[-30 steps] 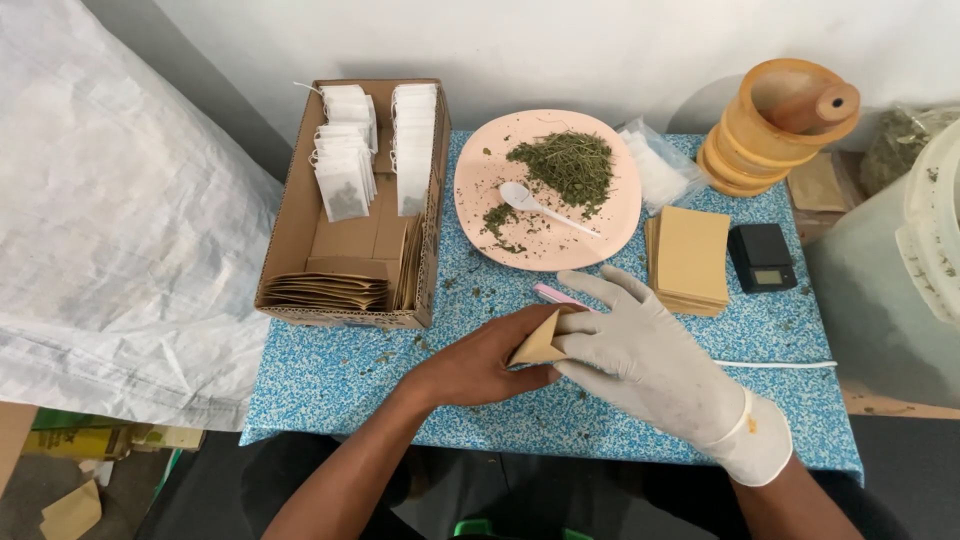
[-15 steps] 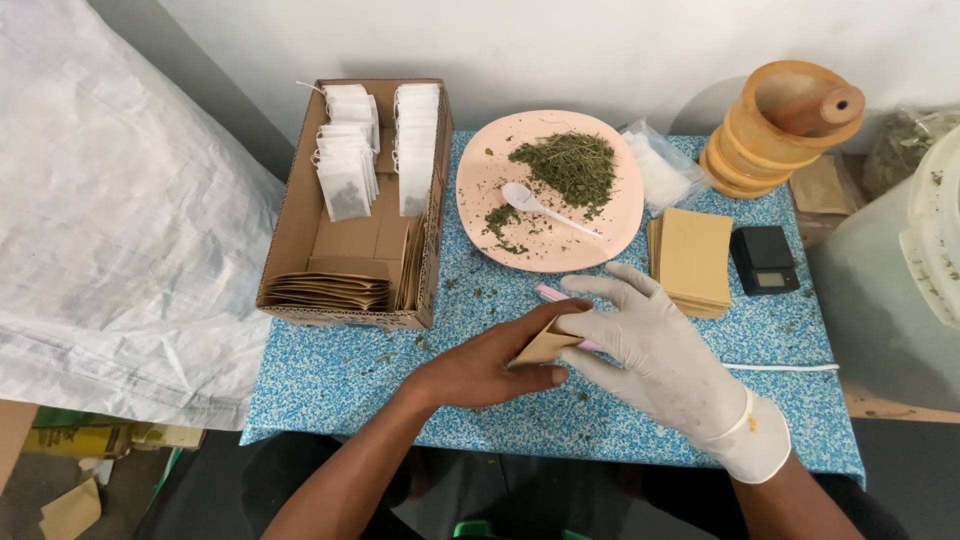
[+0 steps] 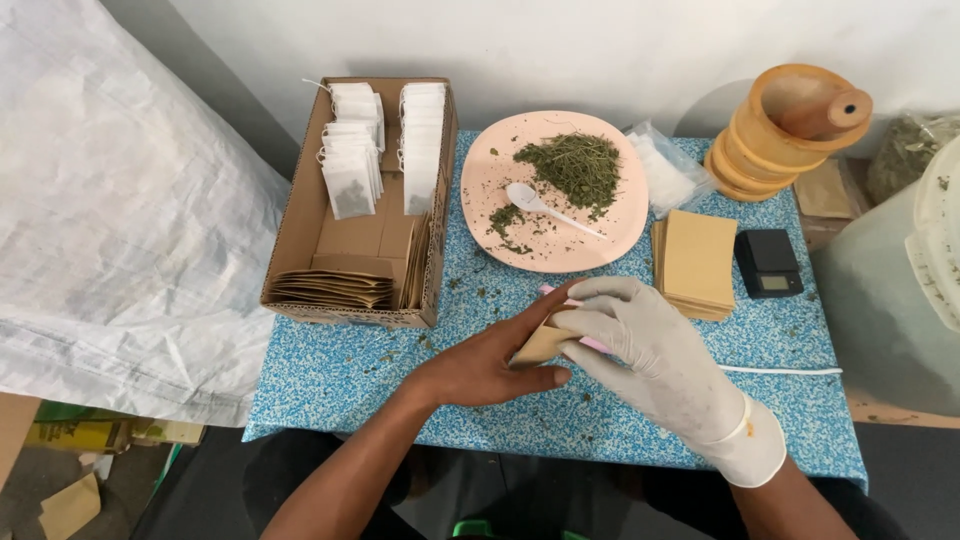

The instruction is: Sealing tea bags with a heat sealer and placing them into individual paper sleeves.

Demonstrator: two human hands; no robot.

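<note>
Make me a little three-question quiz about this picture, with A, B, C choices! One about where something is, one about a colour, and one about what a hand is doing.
1. Where does the white spoon lie?
A. in the cardboard box
B. on the pink plate
C. on the black scale

2. What colour is the glove on the right hand?
A. white
B. red
C. green

3. What is the bare left hand doing?
A. resting flat, empty
B. gripping the spoon
C. holding a small brown packet

Answers:
1 B, the spoon sits on the pink plate beside the dried herbs.
2 A, the glove is white.
3 C, both hands pinch the brown packet.
</note>
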